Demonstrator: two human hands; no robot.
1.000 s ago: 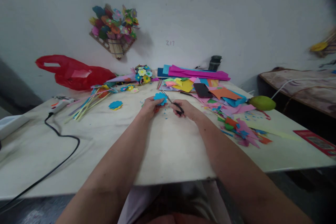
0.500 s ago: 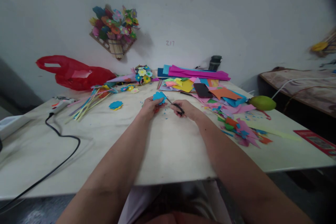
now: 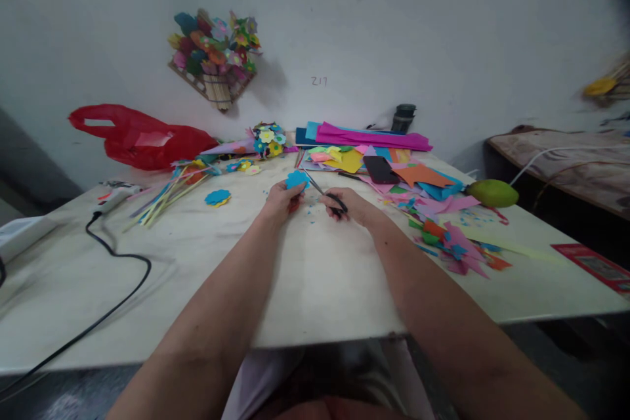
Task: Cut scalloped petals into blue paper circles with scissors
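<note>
My left hand (image 3: 281, 202) pinches a blue paper flower (image 3: 297, 179) with a scalloped edge, held just above the table. Something red shows under its fingers, too small to make out. In my right hand (image 3: 347, 205) are scissors (image 3: 335, 202) with black handles, their blades pointing up and left at the flower's right edge. Whether the blades touch the paper I cannot tell. Tiny blue paper scraps (image 3: 311, 213) lie on the table between the hands. Left of them rests another blue paper flower (image 3: 217, 197) with yellow paper beneath it.
Paper strips (image 3: 170, 200) and a red plastic bag (image 3: 142, 141) lie at the left, by a corded glue gun (image 3: 117, 198). A phone (image 3: 380, 170), coloured paper scraps (image 3: 457, 243) and a green fruit (image 3: 492, 193) are at the right. Magenta paper (image 3: 371, 136) lies along the wall.
The blue flower in my left hand has turned or shifted very slightly left. The scissors stay in my right hand beside it, almost unmoved.
</note>
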